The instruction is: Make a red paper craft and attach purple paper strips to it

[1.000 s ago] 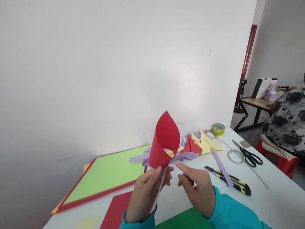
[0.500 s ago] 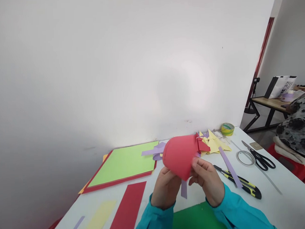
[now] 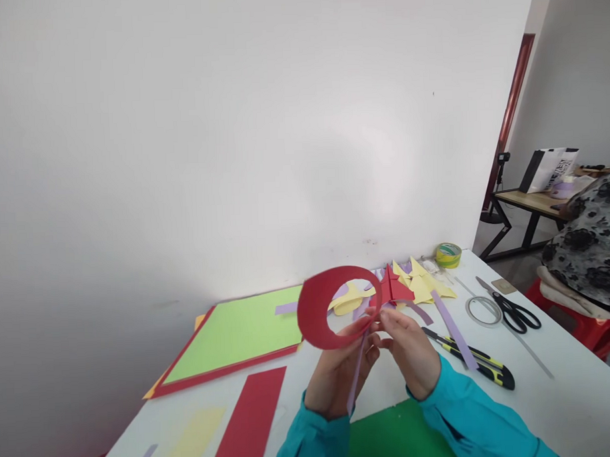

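A red paper loop, curled into an open ring, is held up above the table between my two hands. My left hand is closed on its lower edge from beneath. With thumb and fingers, my right hand pinches the ring's lower right side. A narrow purple paper strip hangs down from the pinched spot, in front of my left hand; how it joins the ring is hidden by my fingers. Just behind the ring lie folded red paper and folded yellow paper pieces.
Light green sheets lie at left, beside a red strip. A green sheet is in front. To the right are a utility knife, scissors, a tape roll and yellow-green tape. A person sits far right.
The red paper has been turned, so its open ring shape now faces me instead of its outer side. My hands have come closer together, and the view has shifted slightly.
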The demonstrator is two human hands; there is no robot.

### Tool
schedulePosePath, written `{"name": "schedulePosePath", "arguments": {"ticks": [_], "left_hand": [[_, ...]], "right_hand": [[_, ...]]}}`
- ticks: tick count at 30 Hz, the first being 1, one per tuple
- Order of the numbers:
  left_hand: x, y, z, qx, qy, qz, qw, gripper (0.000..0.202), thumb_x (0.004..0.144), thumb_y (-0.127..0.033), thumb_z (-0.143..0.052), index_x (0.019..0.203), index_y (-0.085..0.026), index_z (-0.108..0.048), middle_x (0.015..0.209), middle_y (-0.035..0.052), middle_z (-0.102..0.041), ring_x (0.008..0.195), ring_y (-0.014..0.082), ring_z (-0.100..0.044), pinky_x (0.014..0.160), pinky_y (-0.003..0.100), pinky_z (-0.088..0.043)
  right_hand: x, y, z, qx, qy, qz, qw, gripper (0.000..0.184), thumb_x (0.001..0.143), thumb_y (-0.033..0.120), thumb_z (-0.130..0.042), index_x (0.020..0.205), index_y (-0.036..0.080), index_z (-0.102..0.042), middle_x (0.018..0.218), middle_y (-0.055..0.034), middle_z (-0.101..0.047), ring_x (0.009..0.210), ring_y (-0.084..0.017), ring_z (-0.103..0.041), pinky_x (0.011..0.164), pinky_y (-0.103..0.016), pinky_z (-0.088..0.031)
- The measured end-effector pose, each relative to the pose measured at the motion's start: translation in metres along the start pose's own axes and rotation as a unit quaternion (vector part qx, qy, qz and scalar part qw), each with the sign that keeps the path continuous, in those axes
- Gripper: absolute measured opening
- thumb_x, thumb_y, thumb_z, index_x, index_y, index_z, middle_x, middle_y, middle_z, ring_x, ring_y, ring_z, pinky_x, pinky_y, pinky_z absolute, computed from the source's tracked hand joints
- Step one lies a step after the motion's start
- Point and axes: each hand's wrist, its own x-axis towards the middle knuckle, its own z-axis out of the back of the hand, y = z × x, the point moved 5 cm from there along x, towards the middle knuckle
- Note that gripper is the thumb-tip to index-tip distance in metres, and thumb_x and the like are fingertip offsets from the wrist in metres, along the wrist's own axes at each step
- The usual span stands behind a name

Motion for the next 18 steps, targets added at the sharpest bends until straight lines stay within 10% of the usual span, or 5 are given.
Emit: {"name": "schedulePosePath", "arguments": {"ticks": [4, 10, 15, 18], "left_hand": [[0.0, 0.008, -0.006, -0.039, 0.001, 0.039, 0.998, 0.021, 0.062, -0.02, -0.076, 0.082, -0.016, -0.072, 0.076, 0.0037, -0.069, 0.073, 0.0122, -0.062, 0.07, 0.022, -0.049], [-0.001, 0.009, -0.004, 0.022, -0.055, 0.059, 0.996, 0.027, 0.061, -0.03, -0.075, 0.082, -0.014, -0.07, 0.084, 0.0075, -0.067, 0.072, 0.0155, -0.06, 0.064, 0.026, -0.049], [-0.021, -0.04, 0.022, 0.158, -0.301, -0.229, 0.912, 0.021, 0.06, -0.024, -0.074, 0.077, -0.019, -0.062, 0.071, -0.0021, -0.056, 0.068, 0.0114, -0.053, 0.061, 0.022, -0.045], [-0.035, -0.059, 0.017, 0.257, -0.303, -0.311, 0.863, 0.018, 0.066, -0.03, -0.07, 0.078, -0.02, -0.062, 0.079, 0.0011, -0.059, 0.078, 0.0167, -0.055, 0.069, 0.026, -0.045]], "right_hand": [[-0.001, -0.003, -0.006, 0.094, 0.047, -0.011, 0.994, 0.028, 0.073, 0.041, -0.067, 0.064, 0.016, -0.058, 0.06, 0.0023, -0.052, 0.057, -0.009, -0.046, 0.057, -0.021, -0.037], [0.004, 0.001, 0.008, 0.115, -0.055, 0.035, 0.991, 0.027, 0.068, 0.041, -0.071, 0.066, 0.018, -0.056, 0.063, 0.0022, -0.054, 0.059, -0.011, -0.048, 0.061, -0.025, -0.04], [0.009, 0.014, 0.028, -0.001, -0.146, 0.117, 0.982, 0.03, 0.074, 0.045, -0.064, 0.065, 0.018, -0.053, 0.066, 0.002, -0.05, 0.064, -0.012, -0.045, 0.063, -0.025, -0.038], [0.01, 0.02, 0.028, -0.082, -0.137, 0.156, 0.975, 0.031, 0.076, 0.046, -0.06, 0.065, 0.019, -0.051, 0.063, 0.0023, -0.048, 0.062, -0.012, -0.043, 0.06, -0.026, -0.037]]}}
